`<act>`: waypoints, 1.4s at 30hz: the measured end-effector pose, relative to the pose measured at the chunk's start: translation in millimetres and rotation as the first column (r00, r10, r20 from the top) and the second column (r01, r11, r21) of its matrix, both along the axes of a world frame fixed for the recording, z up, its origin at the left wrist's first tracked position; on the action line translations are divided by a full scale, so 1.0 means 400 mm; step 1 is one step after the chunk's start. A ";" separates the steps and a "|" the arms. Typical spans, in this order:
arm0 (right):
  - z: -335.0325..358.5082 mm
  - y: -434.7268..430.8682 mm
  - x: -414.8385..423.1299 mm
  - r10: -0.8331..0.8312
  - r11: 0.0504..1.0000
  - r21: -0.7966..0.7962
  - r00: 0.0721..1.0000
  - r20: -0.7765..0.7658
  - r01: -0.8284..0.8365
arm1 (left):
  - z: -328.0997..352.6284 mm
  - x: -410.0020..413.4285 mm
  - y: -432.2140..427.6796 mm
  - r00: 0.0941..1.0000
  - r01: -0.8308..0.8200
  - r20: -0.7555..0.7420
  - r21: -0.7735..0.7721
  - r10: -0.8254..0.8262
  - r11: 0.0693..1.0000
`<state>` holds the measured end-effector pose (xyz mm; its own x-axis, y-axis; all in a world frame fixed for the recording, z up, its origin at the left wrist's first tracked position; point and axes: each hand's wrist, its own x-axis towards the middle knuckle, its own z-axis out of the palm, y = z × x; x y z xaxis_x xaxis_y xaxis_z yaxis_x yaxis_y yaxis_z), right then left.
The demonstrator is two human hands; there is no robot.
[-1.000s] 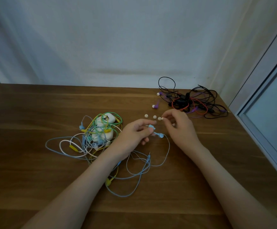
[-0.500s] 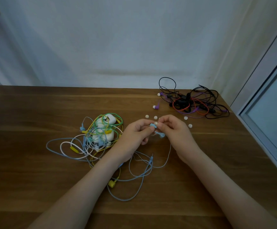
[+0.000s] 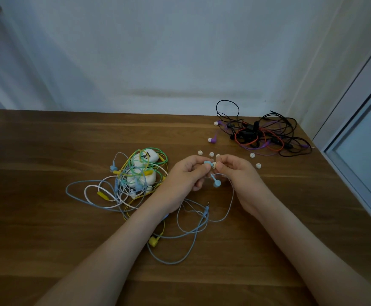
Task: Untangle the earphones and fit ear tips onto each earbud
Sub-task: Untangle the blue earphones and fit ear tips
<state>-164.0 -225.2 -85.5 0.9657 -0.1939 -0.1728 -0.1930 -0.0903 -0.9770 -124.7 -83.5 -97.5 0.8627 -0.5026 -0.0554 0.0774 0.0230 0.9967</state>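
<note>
My left hand (image 3: pixel 183 177) pinches a light blue earbud (image 3: pixel 207 163) above the table's middle. Against that earbud my right hand (image 3: pixel 238 173) presses a white ear tip (image 3: pixel 214 164) between thumb and forefinger. The pair's second blue earbud (image 3: pixel 216 183) dangles just below, between the two hands. Its blue cable (image 3: pixel 193 234) loops on the wood toward me, ending in a jack plug (image 3: pixel 207 206). Several loose white ear tips (image 3: pixel 211 154) lie just beyond my fingers, and two more ear tips (image 3: pixel 252 155) lie to the right.
A tangle of green, yellow, white and blue earphones (image 3: pixel 136 177) wrapped around white cases lies left of my hands. A heap of black, red and purple earphones (image 3: pixel 262 135) sits at the back right. The wooden table (image 3: pixel 47 151) ends at a window frame (image 3: pixel 357 138) on the right.
My right hand came back from the loose ear tips with one pinched and met my left hand. The tip now touches the blue earbud.
</note>
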 end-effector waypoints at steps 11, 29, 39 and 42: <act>-0.007 0.009 -0.003 -0.011 1.000 -0.027 1.000 0.026 0.011 | -0.009 -0.002 -0.001 0.996 -0.043 0.077 0.123 0.034 0.991; -0.023 0.042 -0.011 -0.062 0.996 -0.056 0.987 0.151 0.071 | -0.010 -0.012 0.001 0.983 -0.069 0.180 0.125 0.046 0.990; -0.025 0.035 -0.006 -0.062 0.996 -0.041 0.973 0.221 0.073 | -0.001 -0.010 -0.003 0.996 -0.080 0.040 0.009 0.080 0.997; -0.022 0.032 -0.005 -0.062 0.998 -0.015 0.981 0.183 0.066 | 0.001 -0.009 -0.003 0.998 -0.067 0.018 -0.005 0.067 0.998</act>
<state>-166.0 -212.2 -94.2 0.9660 -0.2582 0.0099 -0.0176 -0.1040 -0.9944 -128.4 -84.5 -97.3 0.8953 -0.4439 -0.0378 0.0579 0.0316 0.9978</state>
